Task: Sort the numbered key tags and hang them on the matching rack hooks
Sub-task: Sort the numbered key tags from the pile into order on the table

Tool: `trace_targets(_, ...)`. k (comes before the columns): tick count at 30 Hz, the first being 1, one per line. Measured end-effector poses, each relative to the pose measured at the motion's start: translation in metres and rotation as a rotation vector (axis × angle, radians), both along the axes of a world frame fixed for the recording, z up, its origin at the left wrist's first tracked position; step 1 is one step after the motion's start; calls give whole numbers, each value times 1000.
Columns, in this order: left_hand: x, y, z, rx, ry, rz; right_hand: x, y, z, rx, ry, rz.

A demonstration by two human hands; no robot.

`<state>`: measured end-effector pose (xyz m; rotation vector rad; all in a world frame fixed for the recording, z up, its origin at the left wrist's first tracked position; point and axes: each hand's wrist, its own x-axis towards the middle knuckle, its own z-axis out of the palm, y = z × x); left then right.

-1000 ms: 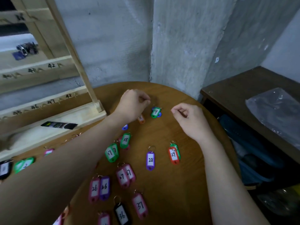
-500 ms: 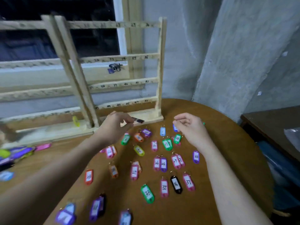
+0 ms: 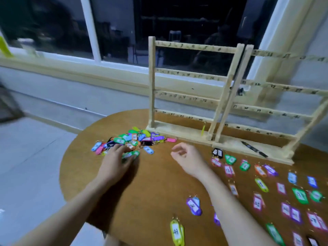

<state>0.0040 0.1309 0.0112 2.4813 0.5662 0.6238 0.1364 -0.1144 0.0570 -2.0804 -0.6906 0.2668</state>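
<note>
A round brown desk (image 3: 156, 189) carries everything. At its 11 o'clock lies a mixed heap (image 3: 131, 140) of coloured key tags, piled on each other. At 12 to 2 o'clock stand two wooden racks (image 3: 188, 129), their base boards flat on the desk and side by side. A black pen (image 3: 254, 149) lies at the foot of the right one. From 2 to 4 o'clock, single tags (image 3: 260, 203) lie spread out flat, mostly apart. Near 6 o'clock lie a yellow tag (image 3: 176, 231) marked 41 and a purple tag (image 3: 193, 206).
</note>
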Motion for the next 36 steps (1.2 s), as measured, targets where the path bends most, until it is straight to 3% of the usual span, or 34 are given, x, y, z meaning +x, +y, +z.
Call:
trace_targets(5,-11,26,-9,29,-61,111,-17,84,-30,-166,-69,74)
trace_targets(13,-4,20,-14,267,10,20,-14,121,-51,-331,-318,-143)
trace_targets(18,13,16,-18,299,49,9,-10,123,-59,-210,-354,-179)
trace_targets(28,15,23,-19,182,-27,-12,-11,112,-57,-131,-290,-155)
trace_targets(36,9,26,-12,21,-172,-16,-6,107,-59,146,-182,-219)
